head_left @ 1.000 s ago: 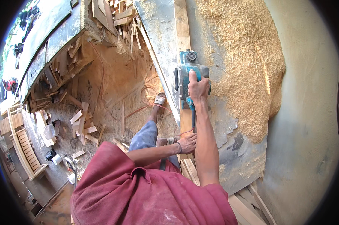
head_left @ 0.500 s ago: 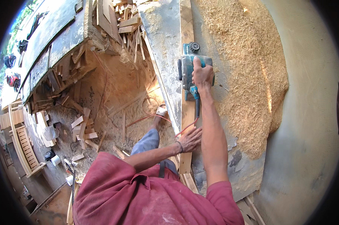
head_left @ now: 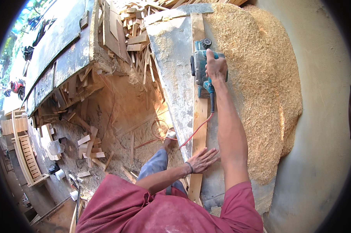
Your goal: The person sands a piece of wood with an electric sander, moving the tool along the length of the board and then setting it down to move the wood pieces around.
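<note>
A long wooden board (head_left: 199, 128) runs away from me along the grey workbench (head_left: 171, 70). On its far part sits a teal electric planer (head_left: 201, 66), its red cord trailing back toward me past the bench's left edge. My right hand (head_left: 217, 70) is closed around the planer's handle, arm stretched forward. Closer to my body, my left hand (head_left: 202, 160) lies across the board with its fingers stretched out and holds nothing. Whether its palm presses on the wood cannot be made out.
Wood shavings (head_left: 257, 85) are heaped along the bench's right side, beside a plain wall (head_left: 319, 116). Offcuts (head_left: 138, 39) pile up beyond the bench. Left stand another table (head_left: 66, 58), scattered wood blocks (head_left: 91, 145) and a slatted wooden piece (head_left: 28, 155).
The planer and my right hand have moved slightly farther along the board, whose far end now shows. My left hand's fingers have spread and shifted across the board. My view has shifted too.
</note>
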Demonstrator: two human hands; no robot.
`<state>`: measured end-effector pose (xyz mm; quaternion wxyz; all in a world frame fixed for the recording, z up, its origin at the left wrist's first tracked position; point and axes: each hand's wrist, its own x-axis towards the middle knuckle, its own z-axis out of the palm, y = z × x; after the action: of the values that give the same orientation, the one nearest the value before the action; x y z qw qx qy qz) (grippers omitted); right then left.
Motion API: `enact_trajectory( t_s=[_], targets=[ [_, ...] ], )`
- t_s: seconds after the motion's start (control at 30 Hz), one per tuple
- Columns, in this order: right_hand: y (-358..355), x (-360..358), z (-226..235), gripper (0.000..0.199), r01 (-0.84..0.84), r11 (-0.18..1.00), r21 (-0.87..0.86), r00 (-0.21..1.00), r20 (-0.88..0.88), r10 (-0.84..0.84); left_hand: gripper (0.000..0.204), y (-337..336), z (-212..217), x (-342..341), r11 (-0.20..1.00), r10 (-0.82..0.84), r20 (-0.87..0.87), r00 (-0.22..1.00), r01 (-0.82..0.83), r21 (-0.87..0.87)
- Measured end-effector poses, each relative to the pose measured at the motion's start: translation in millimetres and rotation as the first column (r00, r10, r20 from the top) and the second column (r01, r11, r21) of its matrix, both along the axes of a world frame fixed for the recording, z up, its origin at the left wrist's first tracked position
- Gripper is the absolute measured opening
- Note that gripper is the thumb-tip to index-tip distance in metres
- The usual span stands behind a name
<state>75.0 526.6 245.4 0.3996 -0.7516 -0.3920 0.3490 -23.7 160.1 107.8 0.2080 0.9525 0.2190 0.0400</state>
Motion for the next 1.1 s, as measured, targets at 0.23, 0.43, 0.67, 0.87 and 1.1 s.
enact_trajectory(
  t_s=[0.23, 0.43, 0.67, 0.87, 1.1],
  targets=[
    [64, -5, 17, 0.053, -0.022, 0.999, 0.047, 0.998, -0.057, 0.025, 0.077, 9, 11, -4, 0.997, -0.05, 0.006, 0.999, 0.05, -0.064],
    [118, 1, 19, 0.056, -0.006, 0.999, 0.035, 1.0, -0.014, 0.006, 0.078, 6, 4, -3, 0.996, -0.071, 0.011, 0.997, 0.071, -0.048],
    [173, 0, 17, 0.054, -0.06, 0.997, 0.043, 0.997, 0.055, 0.057, 0.069, 11, 4, -4, 0.991, -0.091, 0.006, 0.996, 0.091, -0.097],
    [215, 5, 14, 0.047, -0.062, 0.995, 0.081, 0.996, 0.075, 0.056, 0.067, 4, -4, -5, 0.991, -0.078, 0.094, 0.993, 0.088, -0.103],
    [252, 5, 17, 0.054, -0.082, 0.992, 0.1, 0.99, 0.125, 0.07, 0.062, 7, 1, -5, 0.989, -0.05, 0.118, 0.992, 0.066, -0.132]
  ],
)
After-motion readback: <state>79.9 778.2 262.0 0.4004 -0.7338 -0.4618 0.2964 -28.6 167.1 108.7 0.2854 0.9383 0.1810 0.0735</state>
